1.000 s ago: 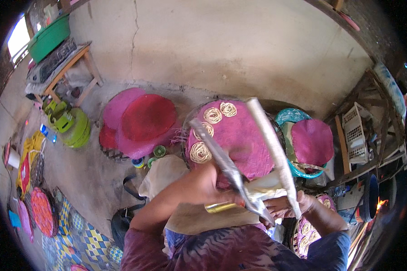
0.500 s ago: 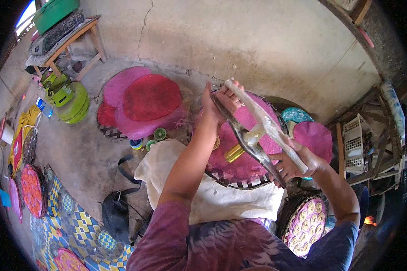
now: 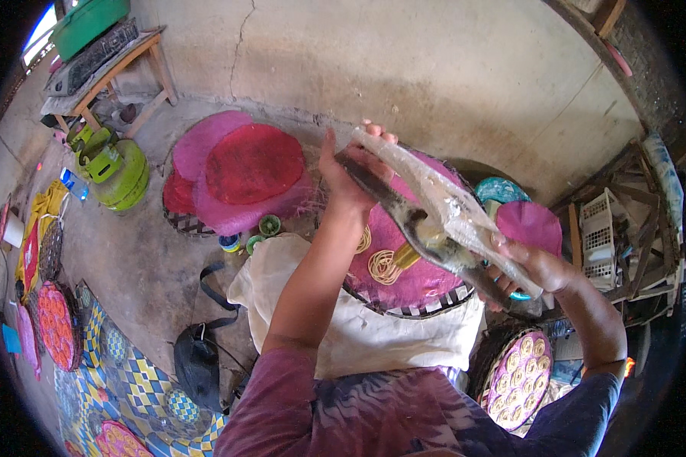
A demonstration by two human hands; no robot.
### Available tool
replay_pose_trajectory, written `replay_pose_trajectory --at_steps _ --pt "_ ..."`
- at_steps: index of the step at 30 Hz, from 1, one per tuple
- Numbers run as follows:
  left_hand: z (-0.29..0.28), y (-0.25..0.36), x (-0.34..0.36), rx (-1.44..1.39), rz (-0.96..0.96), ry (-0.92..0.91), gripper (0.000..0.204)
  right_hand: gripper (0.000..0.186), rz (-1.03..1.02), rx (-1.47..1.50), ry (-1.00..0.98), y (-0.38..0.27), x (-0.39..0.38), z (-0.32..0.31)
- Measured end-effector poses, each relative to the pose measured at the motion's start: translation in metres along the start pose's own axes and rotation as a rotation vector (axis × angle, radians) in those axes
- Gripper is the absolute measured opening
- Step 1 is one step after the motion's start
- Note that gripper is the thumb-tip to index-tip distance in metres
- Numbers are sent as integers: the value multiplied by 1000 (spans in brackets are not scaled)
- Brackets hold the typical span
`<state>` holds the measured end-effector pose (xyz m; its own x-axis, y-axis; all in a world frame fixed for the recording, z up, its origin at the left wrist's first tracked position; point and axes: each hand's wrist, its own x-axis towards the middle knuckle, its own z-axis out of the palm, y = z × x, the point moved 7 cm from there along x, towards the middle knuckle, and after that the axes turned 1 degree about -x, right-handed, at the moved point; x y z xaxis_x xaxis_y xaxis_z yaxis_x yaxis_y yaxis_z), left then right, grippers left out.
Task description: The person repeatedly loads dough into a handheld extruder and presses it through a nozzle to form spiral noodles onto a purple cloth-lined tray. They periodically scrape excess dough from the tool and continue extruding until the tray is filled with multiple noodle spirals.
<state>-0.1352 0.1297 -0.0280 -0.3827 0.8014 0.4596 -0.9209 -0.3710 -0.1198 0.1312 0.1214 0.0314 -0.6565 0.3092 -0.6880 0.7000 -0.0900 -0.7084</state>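
Far left: a green gas cylinder (image 3: 120, 174) stands on the floor below a wooden bench (image 3: 107, 72). Right of it, a stack of round pink and red woven mats (image 3: 240, 175) lies flat.

Centre: the left hand (image 3: 351, 179) is raised, its fingers closed around the upper end of a long dark blade (image 3: 392, 209) and the clear plastic wrapping (image 3: 453, 206) that covers it. The high, two-ended hold appears intended to keep the wrapped item taut and off the lap.

Right: the right hand (image 3: 537, 270) is clamped on the lower end, fingers curled around plastic and blade together. The item's long axis runs diagonally, upper end toward the wall, lower end toward the person's right side. Which end bears the handle cannot be told.

Beneath: a pink tray (image 3: 411, 278) carrying yellow coils rests on a cream cloth (image 3: 373, 335) over the lap. Lower right sits 1 round tray of coiled pieces (image 3: 520, 373).
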Motion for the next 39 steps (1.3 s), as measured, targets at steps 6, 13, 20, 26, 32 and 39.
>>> replay_pose_trajectory --at_steps 6,13,20,26,32,39 --pt "9 16 16 106 -44 39 58 64 -113 13 23 3 16 1" --pt "-12 -8 -14 163 9 192 40 68 -73 34 3 20 0 0" --pt "-16 -18 -2 -11 14 24 34 86 -165 310 -125 49 30 -11" --pt "-22 -3 -12 7 115 11 24 82 -252 878 -409 76 125 15" --pt "-22 25 -11 91 270 -13 17 75 -302 941 -738 84 144 24" --pt "28 44 4 17 160 -100 33 69 -467 105 -102 70 158 0"
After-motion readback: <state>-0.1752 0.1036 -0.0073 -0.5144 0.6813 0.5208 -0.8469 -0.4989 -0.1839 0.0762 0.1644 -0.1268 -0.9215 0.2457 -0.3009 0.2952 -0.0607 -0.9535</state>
